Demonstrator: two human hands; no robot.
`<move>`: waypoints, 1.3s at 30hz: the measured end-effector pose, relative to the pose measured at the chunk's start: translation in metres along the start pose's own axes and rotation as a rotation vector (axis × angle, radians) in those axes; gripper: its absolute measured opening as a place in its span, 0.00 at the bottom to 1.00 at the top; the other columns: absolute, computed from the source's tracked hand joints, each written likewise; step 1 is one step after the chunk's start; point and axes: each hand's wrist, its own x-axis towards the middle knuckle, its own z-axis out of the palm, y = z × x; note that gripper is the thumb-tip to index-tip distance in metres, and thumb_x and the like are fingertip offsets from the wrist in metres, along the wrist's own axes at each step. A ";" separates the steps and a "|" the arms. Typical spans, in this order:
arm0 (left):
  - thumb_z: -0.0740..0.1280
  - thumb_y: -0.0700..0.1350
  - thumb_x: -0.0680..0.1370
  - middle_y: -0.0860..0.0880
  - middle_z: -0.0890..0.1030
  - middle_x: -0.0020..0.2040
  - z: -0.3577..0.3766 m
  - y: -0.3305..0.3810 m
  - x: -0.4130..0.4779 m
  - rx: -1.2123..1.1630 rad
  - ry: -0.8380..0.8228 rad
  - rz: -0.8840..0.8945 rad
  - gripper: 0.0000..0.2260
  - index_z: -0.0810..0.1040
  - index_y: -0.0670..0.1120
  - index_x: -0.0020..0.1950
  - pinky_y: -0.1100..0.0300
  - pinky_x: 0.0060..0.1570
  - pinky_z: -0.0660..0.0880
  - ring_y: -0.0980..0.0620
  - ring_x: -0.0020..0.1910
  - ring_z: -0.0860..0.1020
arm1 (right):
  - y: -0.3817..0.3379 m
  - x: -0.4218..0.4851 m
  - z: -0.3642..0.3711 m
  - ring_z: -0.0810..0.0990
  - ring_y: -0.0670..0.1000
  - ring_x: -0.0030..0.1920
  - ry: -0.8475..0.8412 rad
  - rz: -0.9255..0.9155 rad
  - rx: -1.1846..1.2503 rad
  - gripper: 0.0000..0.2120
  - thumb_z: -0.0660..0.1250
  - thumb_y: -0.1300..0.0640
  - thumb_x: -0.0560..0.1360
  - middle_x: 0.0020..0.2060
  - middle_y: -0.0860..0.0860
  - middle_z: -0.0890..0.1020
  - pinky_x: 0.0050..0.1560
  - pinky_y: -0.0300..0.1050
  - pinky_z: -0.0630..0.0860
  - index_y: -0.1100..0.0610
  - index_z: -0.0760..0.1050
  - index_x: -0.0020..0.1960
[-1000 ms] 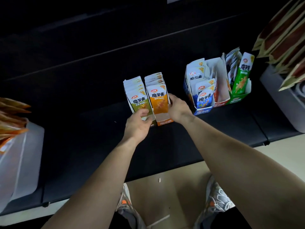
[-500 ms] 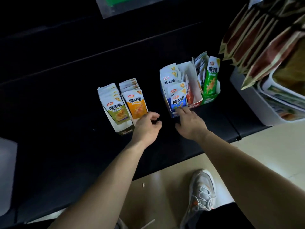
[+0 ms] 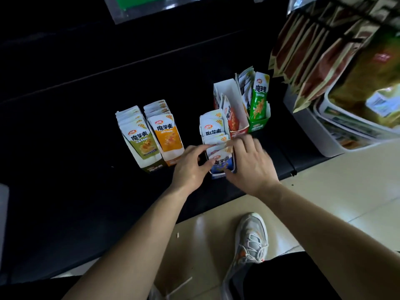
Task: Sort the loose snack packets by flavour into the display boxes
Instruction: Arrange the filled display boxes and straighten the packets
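Five display boxes of snack packets stand on the black shelf [image 3: 75,191]. The olive-green box [image 3: 140,146] and the orange box [image 3: 168,138] sit side by side at the left. The red box [image 3: 233,118] and the green box [image 3: 258,105] stand at the right. In front of them and apart is the blue box [image 3: 213,129], near the shelf's front edge. My left hand [image 3: 190,169] grips its left side, thumb on the front packet. My right hand [image 3: 252,164] grips the right side, fingers over the packet tops, thumb at the box front.
A white bin [image 3: 313,135] holding large snack bags stands on the shelf at the right, with brown bags [image 3: 309,57] hanging above it. A pale container edge [image 3: 3,213] shows at the far left. Below the shelf edge are the tiled floor and my shoe [image 3: 251,237].
Both hands left the orange box and went right to the blue box. The blue box now stands forward of the red and green boxes, closer to the shelf edge.
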 end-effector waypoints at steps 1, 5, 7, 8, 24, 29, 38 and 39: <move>0.70 0.53 0.78 0.53 0.75 0.61 0.001 0.002 0.000 0.002 0.009 0.016 0.19 0.76 0.54 0.69 0.56 0.54 0.76 0.52 0.56 0.77 | 0.001 0.008 -0.002 0.71 0.57 0.65 -0.018 -0.055 -0.073 0.42 0.78 0.46 0.64 0.67 0.54 0.69 0.59 0.55 0.76 0.54 0.64 0.72; 0.72 0.49 0.77 0.53 0.81 0.51 0.000 0.006 0.002 -0.045 0.009 0.060 0.13 0.81 0.50 0.62 0.57 0.50 0.76 0.54 0.48 0.78 | 0.004 0.052 0.003 0.54 0.56 0.79 -0.338 -0.252 -0.249 0.57 0.77 0.38 0.65 0.79 0.53 0.54 0.78 0.56 0.56 0.53 0.47 0.81; 0.74 0.47 0.76 0.56 0.80 0.49 -0.004 0.000 0.003 -0.126 -0.014 0.009 0.13 0.81 0.49 0.60 0.58 0.48 0.78 0.56 0.46 0.79 | 0.006 0.072 0.007 0.53 0.54 0.80 -0.438 -0.271 -0.312 0.58 0.77 0.36 0.65 0.80 0.52 0.53 0.79 0.56 0.51 0.52 0.45 0.81; 0.74 0.46 0.75 0.57 0.80 0.49 -0.007 -0.005 0.003 -0.166 -0.019 -0.026 0.14 0.80 0.50 0.60 0.59 0.48 0.78 0.56 0.46 0.79 | 0.007 0.080 0.008 0.54 0.54 0.80 -0.468 -0.262 -0.332 0.59 0.77 0.35 0.64 0.80 0.52 0.54 0.79 0.57 0.50 0.53 0.46 0.81; 0.76 0.46 0.74 0.56 0.78 0.59 -0.017 -0.035 0.008 -0.386 -0.049 -0.190 0.22 0.74 0.53 0.66 0.63 0.51 0.76 0.55 0.55 0.78 | 0.006 0.101 0.024 0.70 0.54 0.65 -0.515 -0.199 -0.314 0.41 0.80 0.40 0.62 0.61 0.50 0.75 0.62 0.54 0.65 0.51 0.67 0.69; 0.75 0.43 0.74 0.56 0.72 0.68 -0.010 -0.031 0.005 -0.394 -0.177 -0.168 0.31 0.67 0.57 0.74 0.60 0.56 0.76 0.54 0.60 0.76 | 0.009 0.091 0.024 0.79 0.55 0.57 -0.507 -0.208 -0.262 0.37 0.79 0.43 0.64 0.56 0.50 0.81 0.60 0.51 0.66 0.49 0.66 0.66; 0.73 0.41 0.77 0.57 0.77 0.64 0.012 -0.022 0.005 -0.548 -0.224 -0.235 0.32 0.65 0.63 0.74 0.68 0.45 0.78 0.58 0.61 0.78 | 0.013 0.075 0.025 0.81 0.54 0.52 -0.353 -0.247 -0.249 0.32 0.78 0.44 0.64 0.49 0.47 0.83 0.64 0.53 0.62 0.49 0.67 0.62; 0.72 0.41 0.77 0.57 0.78 0.62 0.012 -0.021 0.005 -0.549 -0.220 -0.245 0.31 0.65 0.63 0.74 0.69 0.41 0.77 0.60 0.58 0.79 | 0.015 0.074 0.026 0.81 0.54 0.52 -0.316 -0.261 -0.234 0.31 0.78 0.45 0.64 0.49 0.47 0.83 0.63 0.53 0.63 0.49 0.68 0.62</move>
